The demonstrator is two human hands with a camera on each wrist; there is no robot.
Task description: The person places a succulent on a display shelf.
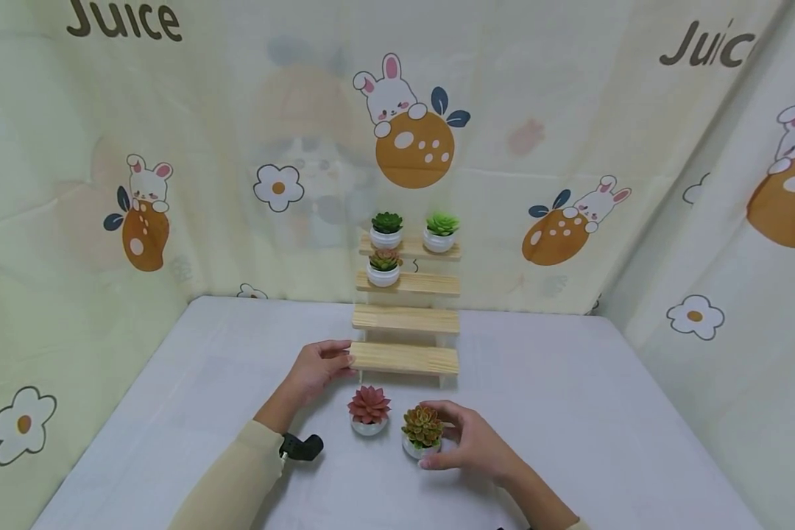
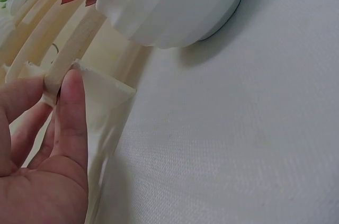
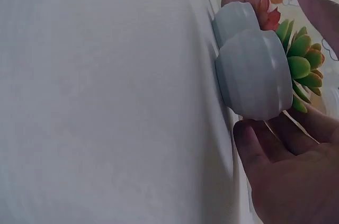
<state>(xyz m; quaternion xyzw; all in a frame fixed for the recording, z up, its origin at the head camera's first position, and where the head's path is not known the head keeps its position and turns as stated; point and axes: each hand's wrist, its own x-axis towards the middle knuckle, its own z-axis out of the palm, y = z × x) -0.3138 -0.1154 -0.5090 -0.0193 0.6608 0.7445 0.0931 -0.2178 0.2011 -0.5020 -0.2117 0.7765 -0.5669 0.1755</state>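
In the head view my left hand (image 1: 319, 368) holds the left end of the lowest step of a tiered wooden shelf (image 1: 404, 358), pinching its edge between thumb and fingers. My right hand (image 1: 473, 442) curves round a green-and-orange potted succulent (image 1: 422, 427) standing on the table. Seen from the right wrist, its fingertips (image 3: 246, 136) meet the side of the white ribbed pot (image 3: 254, 75), while the thumb (image 3: 319, 15) lies on the opposite side. Left of it, in front of the shelf, stands a red potted succulent (image 1: 369, 410).
A dark green succulent (image 1: 386, 230) and a bright green succulent (image 1: 441, 231) stand on the top step. One tier lower, at the left, is a reddish-green succulent (image 1: 383, 267). Patterned curtains (image 1: 225, 110) enclose the white-covered table (image 1: 550, 397).
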